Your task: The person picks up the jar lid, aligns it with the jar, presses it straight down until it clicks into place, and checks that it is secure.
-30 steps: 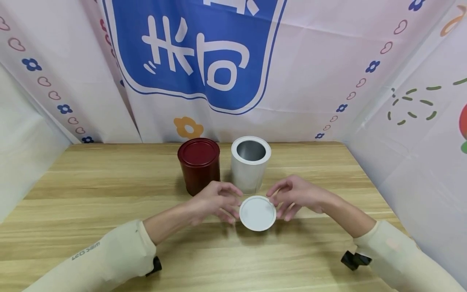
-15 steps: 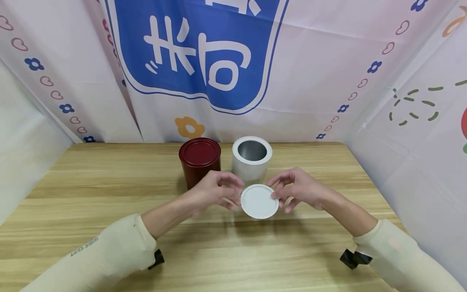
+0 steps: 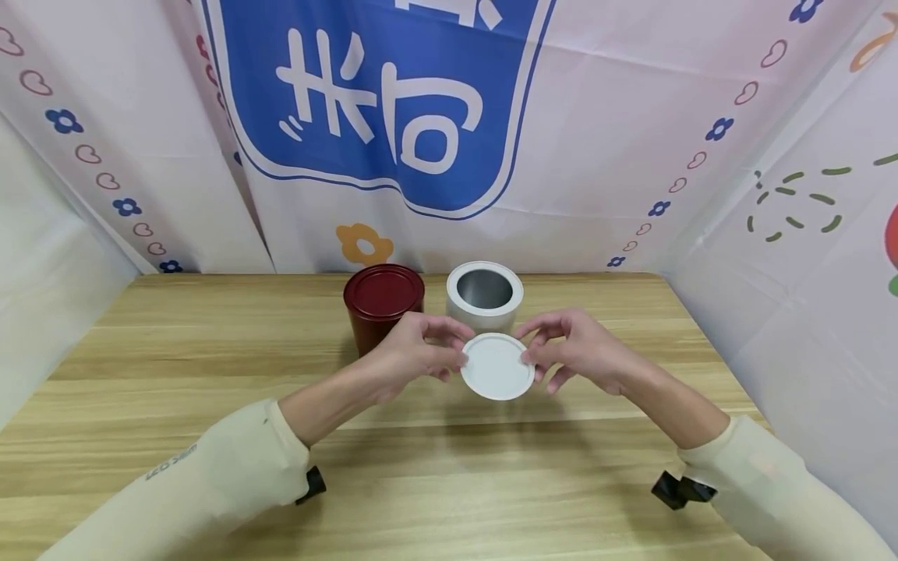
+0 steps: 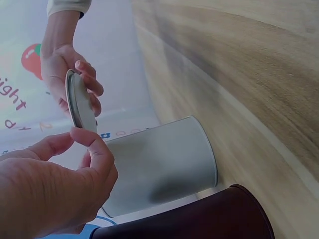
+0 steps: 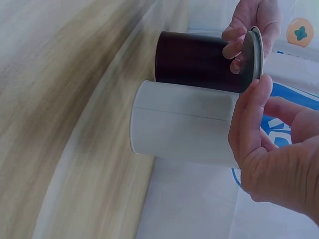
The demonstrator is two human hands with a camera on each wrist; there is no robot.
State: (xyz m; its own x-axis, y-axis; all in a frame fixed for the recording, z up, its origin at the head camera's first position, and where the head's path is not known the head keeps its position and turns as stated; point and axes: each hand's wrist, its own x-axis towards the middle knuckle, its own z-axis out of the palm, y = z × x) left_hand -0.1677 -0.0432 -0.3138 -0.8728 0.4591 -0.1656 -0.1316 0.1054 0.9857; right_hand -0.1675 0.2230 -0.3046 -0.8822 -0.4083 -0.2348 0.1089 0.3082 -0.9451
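A round white lid (image 3: pixel 497 368) is held up off the table between both hands, in front of a white can (image 3: pixel 484 318) with an uncovered mouth. My left hand (image 3: pixel 419 351) pinches the lid's left edge between thumb and fingers. On the opposite edge, my right hand (image 3: pixel 577 352) pinches it the same way. Seen from the left wrist, the lid (image 4: pixel 80 102) stands edge-on near the can's upper end. Its grey underside faces the cans in the right wrist view. Left of the white can stands a dark red can (image 3: pixel 384 300) with its lid on, partly covered by my left hand.
Both cans stand upright on a wooden table (image 3: pixel 421 491), near its back edge. Behind it hangs a printed white cloth (image 3: pixel 575 156) with a blue sign, and more cloth encloses the sides. Black wrist mounts show under both sleeves.
Both hands have raised the lid and brought it toward the white can. The left fingers, earlier loose beside the rim, now pinch it. The cans have stayed in place.
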